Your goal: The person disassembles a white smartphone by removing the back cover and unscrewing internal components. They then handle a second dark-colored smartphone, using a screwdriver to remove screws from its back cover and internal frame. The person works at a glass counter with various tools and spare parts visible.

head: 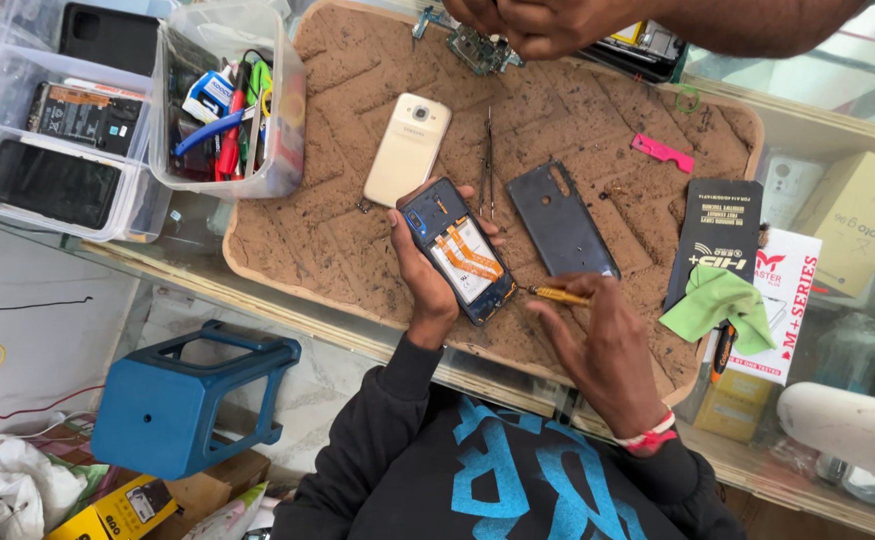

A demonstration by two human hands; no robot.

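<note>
Dark sleeves and a black top with blue lettering fill the lower edge, closest to the lens. Left hand cradles an opened phone from beneath, fingers wrapped around its edges, thumb along the near side; back cover off, orange flex strips and pale battery showing. Phone sits tilted just above the brown work mat, near its front edge. Right hand pinches a yellow-handled screwdriver between thumb and forefinger, tip touching the phone's lower right corner; red and white band at that wrist. On the mat: 1 gold phone lying back up, just beyond the opened one; tweezers between it and a dark back cover; a pink pry tool farther right. Another person's hands at the far edge hold a circuit board. Left of the mat, clear plastic bins with tools and phone parts. Green cloth rests on boxes at right. Blue stool stands on the floor below.
</note>
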